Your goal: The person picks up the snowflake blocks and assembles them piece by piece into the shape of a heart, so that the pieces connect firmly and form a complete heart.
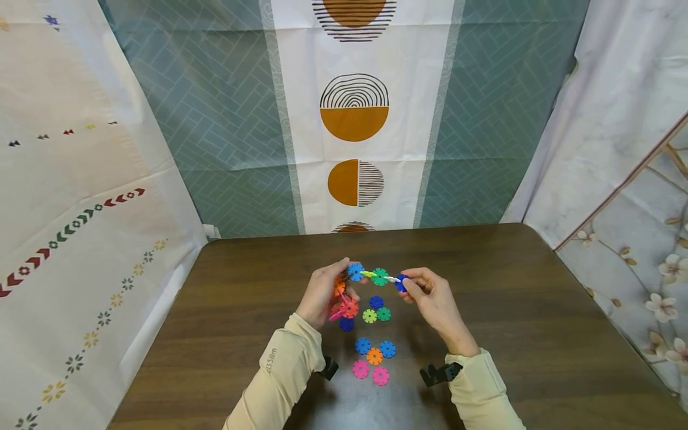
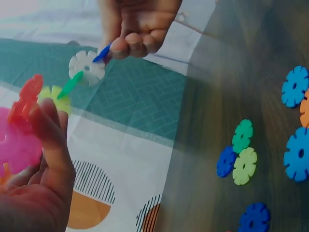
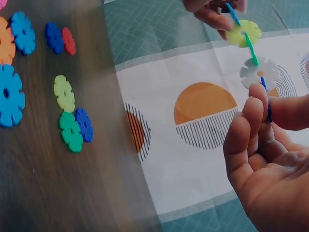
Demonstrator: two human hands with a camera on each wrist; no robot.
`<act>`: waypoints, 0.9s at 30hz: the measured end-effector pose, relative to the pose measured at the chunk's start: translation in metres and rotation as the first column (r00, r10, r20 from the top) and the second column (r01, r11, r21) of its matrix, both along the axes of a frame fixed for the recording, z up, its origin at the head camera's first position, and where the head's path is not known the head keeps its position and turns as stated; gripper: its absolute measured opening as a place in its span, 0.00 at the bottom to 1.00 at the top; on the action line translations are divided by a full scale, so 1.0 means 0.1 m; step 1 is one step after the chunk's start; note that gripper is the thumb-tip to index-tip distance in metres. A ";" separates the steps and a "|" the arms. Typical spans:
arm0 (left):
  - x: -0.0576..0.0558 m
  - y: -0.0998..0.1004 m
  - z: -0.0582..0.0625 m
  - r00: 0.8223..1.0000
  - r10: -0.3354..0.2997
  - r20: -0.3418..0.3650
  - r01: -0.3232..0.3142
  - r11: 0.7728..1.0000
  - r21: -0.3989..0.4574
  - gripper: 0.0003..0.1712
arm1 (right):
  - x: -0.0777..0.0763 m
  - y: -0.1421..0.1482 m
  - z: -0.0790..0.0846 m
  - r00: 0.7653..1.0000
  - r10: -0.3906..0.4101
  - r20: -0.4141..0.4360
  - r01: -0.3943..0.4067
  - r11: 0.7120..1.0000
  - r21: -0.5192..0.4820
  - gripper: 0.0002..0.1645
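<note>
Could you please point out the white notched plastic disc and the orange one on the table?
White notched plastic disc (image 2: pixel 86 62): left wrist view, face near its middle.
Orange notched plastic disc (image 1: pixel 374 356): head view, middle of its face.

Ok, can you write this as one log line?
left hand: holds disc chain; right hand: pinches dark-blue disc; loose discs: on table

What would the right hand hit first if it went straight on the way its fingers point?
Probably the white disc, joined to the dark blue disc that the right hand pinches. It sits just ahead, toward the left hand, though exact depth is hard to judge.
</note>
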State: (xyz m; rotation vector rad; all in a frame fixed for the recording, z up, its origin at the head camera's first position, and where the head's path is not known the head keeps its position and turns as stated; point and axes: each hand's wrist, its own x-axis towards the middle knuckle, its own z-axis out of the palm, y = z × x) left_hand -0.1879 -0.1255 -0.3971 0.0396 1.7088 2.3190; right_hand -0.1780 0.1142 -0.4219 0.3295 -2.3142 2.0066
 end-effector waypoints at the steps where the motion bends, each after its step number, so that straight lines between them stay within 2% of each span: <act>1: 0.00 -0.01 0.00 1.000 0.000 -0.002 0.000 1.000 0.008 0.27 | 0.00 0.00 -0.01 1.000 -0.002 0.005 0.002 1.000 -0.024 0.13; 5: -0.01 -0.06 0.02 0.998 0.010 -0.057 -0.008 0.999 0.031 0.27 | -0.01 0.01 -0.02 1.000 -0.016 0.008 0.017 0.993 -0.113 0.14; 9: -0.01 -0.07 0.02 0.994 -0.006 -0.105 0.014 0.997 0.079 0.26 | -0.02 0.02 -0.04 1.000 -0.016 0.026 0.020 0.986 -0.165 0.16; 19: -0.02 -0.07 -0.02 0.986 -0.027 -0.165 0.061 0.978 0.201 0.31 | -0.03 0.00 -0.15 0.987 0.080 0.139 -0.034 0.950 -0.309 0.18; 23: -0.02 -0.09 -0.02 0.982 -0.059 -0.182 0.108 0.957 0.271 0.32 | -0.04 -0.01 -0.16 0.975 0.137 0.175 -0.059 0.919 -0.391 0.18; 25: -0.02 -0.09 -0.02 0.978 -0.071 -0.195 0.128 0.946 0.299 0.32 | -0.04 -0.01 -0.16 0.965 0.178 0.195 -0.075 0.892 -0.446 0.19; 27: -0.01 -0.09 -0.02 0.974 -0.066 -0.217 0.132 0.942 0.308 0.32 | -0.04 -0.02 -0.17 0.952 0.230 0.204 -0.096 0.853 -0.512 0.17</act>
